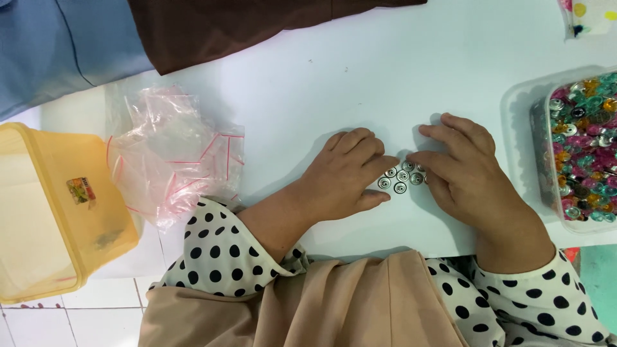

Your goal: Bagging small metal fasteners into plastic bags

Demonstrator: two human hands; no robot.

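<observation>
Both hands are lying flat, fingers loose and gripping nothing: the left hand point(344, 173) and right hand point(463, 170) are bracketing a small cluster of silver snaps point(402, 178) on the white table point(360, 77), fingertips touching them. A tub point(581, 148) of coloured snaps is sitting right, plastic bags point(177, 154) left.

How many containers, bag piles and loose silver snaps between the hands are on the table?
Yellow plastic tub: 1
Clear tub of coloured snaps: 1
Pile of small clear bags: 1
Silver snaps between the left hand and right hand: about 7, some possibly hidden
Total: about 10
</observation>
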